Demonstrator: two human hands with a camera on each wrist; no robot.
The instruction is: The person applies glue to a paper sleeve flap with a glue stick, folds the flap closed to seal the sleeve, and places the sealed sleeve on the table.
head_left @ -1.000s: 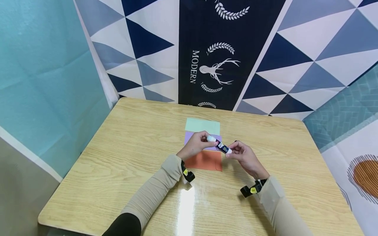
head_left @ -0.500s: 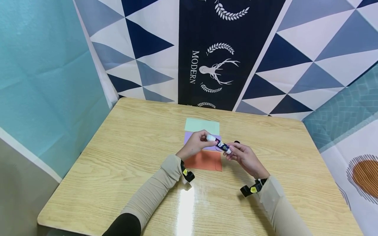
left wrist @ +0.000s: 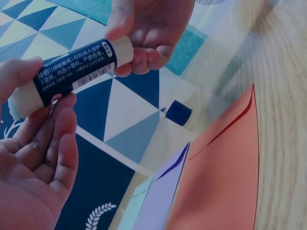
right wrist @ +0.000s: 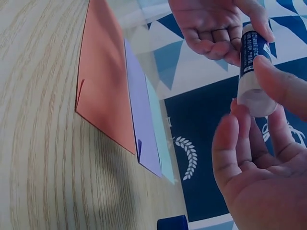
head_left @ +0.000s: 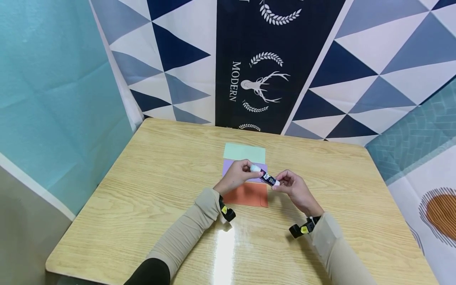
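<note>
Both hands hold a glue stick (head_left: pixel 268 178) with a dark blue label and white ends, slanted above the table. My left hand (head_left: pixel 235 175) pinches it near its uncapped upper end, between thumb and fingers. At the lower end, my right hand (head_left: pixel 298 193) grips the white base with thumb and fingertips; the right wrist view shows this base (right wrist: pixel 256 98) closely. Below the hands lie an orange envelope (head_left: pixel 246 194), a purple envelope (head_left: pixel 227 165) and a pale green envelope (head_left: pixel 245 151), overlapping in a column. The left hand partly covers the purple one.
A dark blue cap (left wrist: pixel 178 112) stands on the wooden table (head_left: pixel 160 158) beside the envelopes; in the head view the right hand hides it. Patterned cloth (head_left: pixel 185 59) hangs behind the table's far edge.
The right fingers shifted further over the tube's base half a second ago and are now back at its end. The left hand and envelopes stay nearly the same.
</note>
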